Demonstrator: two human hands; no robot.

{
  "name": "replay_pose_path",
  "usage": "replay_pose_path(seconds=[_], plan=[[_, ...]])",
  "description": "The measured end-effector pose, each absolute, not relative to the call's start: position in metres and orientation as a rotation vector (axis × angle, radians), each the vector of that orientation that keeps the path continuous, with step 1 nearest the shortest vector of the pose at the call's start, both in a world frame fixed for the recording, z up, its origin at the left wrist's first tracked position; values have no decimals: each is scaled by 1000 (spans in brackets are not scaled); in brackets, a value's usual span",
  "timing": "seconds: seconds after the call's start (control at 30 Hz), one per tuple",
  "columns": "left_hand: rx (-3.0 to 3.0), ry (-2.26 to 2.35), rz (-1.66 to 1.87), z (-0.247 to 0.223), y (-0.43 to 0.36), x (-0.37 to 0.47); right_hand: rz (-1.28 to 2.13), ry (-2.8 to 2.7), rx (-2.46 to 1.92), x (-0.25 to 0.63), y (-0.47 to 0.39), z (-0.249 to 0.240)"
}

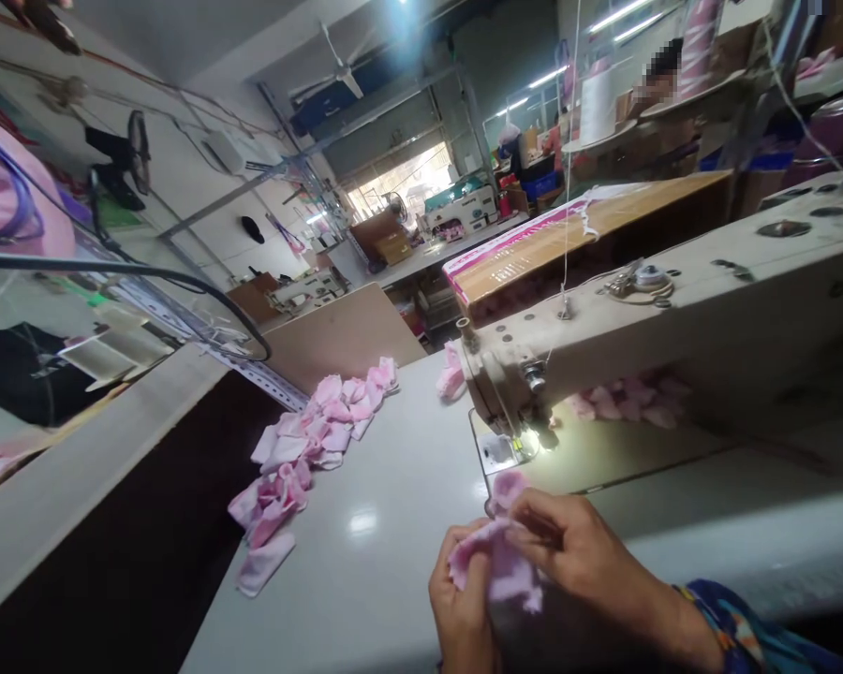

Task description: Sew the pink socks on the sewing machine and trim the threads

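In front of the sewing machine (646,290), both my hands hold a small pink cloth piece (510,566). My left hand (464,599) grips its left side, with the thumb pressed on the fabric. From the right, my right hand (576,548) pinches its upper edge between thumb and fingers. Another bit of pink fabric (510,489) shows just beyond the fingers, near the lit needle plate (498,451); whether it joins the held piece I cannot tell. A heap of pink cloth pieces (316,431) lies along the left side of the white table (365,580).
More pink pieces (632,401) lie under the machine arm. Behind the machine stands a cardboard box (534,253). White thread runs down to the machine from a cone (596,108). A dark-sided board (112,524) borders the table on the left. Other sewing machines (464,208) stand farther back.
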State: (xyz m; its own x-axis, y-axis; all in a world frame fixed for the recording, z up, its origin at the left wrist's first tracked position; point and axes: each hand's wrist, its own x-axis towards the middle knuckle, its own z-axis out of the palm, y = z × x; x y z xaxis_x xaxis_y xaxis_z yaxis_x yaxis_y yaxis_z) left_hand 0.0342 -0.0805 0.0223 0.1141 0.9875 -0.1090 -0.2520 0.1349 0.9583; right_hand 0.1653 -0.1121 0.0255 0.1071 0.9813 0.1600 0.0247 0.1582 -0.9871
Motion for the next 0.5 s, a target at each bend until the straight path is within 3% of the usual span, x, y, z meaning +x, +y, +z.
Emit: replay_pose_path(seconds=[0.23,0.5], plan=[[739,1001,997,9,-81,43,1147,-1092,-1030,169,-112,25],[1269,1230,1227,18,-95,49,1046,-1110,-1163,171,-118,22]])
